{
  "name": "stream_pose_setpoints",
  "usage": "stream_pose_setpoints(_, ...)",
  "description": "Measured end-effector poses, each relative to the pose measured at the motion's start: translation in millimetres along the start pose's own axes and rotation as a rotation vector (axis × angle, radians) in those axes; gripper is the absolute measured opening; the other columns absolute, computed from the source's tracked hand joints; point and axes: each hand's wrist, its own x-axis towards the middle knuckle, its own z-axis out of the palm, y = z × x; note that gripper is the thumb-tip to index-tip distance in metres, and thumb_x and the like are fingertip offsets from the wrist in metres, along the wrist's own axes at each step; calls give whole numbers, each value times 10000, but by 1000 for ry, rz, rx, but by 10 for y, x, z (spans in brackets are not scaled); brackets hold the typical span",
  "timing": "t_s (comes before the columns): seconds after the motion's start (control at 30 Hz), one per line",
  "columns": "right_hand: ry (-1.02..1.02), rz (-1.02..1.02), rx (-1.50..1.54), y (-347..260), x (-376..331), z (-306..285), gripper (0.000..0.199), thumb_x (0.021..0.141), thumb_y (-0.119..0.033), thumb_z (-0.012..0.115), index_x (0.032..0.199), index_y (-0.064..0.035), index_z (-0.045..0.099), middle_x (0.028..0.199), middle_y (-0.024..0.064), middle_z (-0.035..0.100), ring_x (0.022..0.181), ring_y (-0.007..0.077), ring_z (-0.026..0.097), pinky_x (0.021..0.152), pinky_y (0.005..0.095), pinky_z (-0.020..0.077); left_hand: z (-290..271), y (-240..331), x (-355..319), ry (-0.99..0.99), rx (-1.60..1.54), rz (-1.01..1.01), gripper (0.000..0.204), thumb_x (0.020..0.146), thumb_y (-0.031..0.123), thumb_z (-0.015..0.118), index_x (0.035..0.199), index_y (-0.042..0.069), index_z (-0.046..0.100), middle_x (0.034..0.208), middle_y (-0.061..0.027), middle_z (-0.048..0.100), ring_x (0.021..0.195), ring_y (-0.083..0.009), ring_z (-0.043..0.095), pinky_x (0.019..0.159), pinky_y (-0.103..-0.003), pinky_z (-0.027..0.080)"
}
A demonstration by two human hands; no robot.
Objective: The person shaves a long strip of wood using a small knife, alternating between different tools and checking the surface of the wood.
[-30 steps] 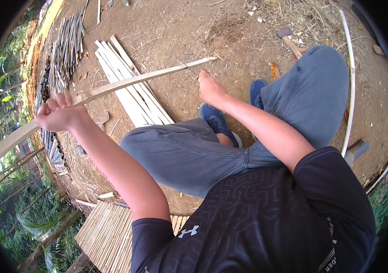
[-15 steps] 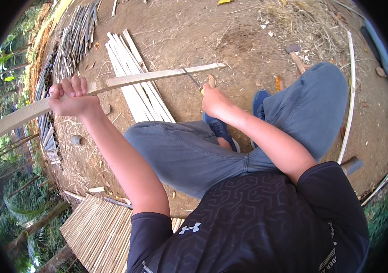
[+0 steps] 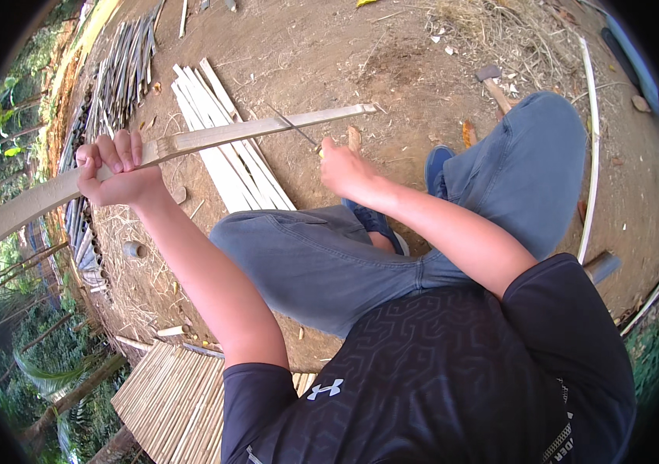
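Note:
A long pale bamboo strip (image 3: 229, 134) slants across the view, its wide end at the far left and its narrow end past the middle. My left hand (image 3: 118, 168) is wrapped round it near the wide end. In my right hand (image 3: 347, 170) is a knife (image 3: 294, 124) with a thin dark blade and a bit of yellow at the handle. The blade crosses the strip partway toward its narrow end, seemingly against it. Most of the handle is hidden by my fingers. Just past that hand stands a small brown piece of wood (image 3: 354, 138).
Several pale split strips (image 3: 225, 174) lie on the dirt beyond my left knee. Dark poles (image 3: 121, 69) are stacked at the far left. A hatchet (image 3: 490, 77) rests beyond my right knee, and a slatted bamboo platform (image 3: 171, 402) is at lower left.
My right hand and the knife have slid left along the strip, toward my left hand. My left hand keeps its hold, a little farther left in view.

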Motion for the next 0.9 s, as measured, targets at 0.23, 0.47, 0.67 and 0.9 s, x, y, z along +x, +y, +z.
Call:
stream_pose_setpoints(0.23, -56, -27, -71, -417, -45, -7, 340, 900, 37, 441, 1223, 142, 427, 780, 178, 635, 689, 264, 653, 568, 374, 533, -190, -42, -10, 144, 59, 29, 174, 784, 244, 454, 661, 182, 347, 485, 41, 272, 386, -76, 226, 352, -201, 171)
stream_pose_setpoints(0.47, 4, -158, -135, -586, -98, -78, 264, 884, 72, 459, 1142, 125, 440, 811, 221, 647, 726, 312, 671, 599, 396, 561, -97, -21, -141, 191, 83, 46, 160, 777, 240, 439, 665, 180, 342, 488, 37, 272, 388, -82, 223, 366, -214, 177)
stream_pose_setpoints(0.67, -51, -136, -155, -690, -213, -144, 171, 927, 29, 424, 1063, 101, 499, 922, 282, 670, 863, 352, 698, 716, 420, 586, -84, 14, -174, 291, 140, 69, 163, 787, 244, 423, 664, 182, 334, 493, 34, 271, 399, -89, 222, 373, -226, 163)
stream_pose_setpoints(0.9, -155, -72, -122, -799, -262, -284, 298, 913, 59, 460, 1197, 143, 426, 779, 162, 607, 653, 201, 610, 498, 283, 495, 21, 36, -168, 280, 182, 72, 175, 799, 243, 411, 658, 180, 328, 497, 37, 265, 396, -95, 214, 371, -227, 158)
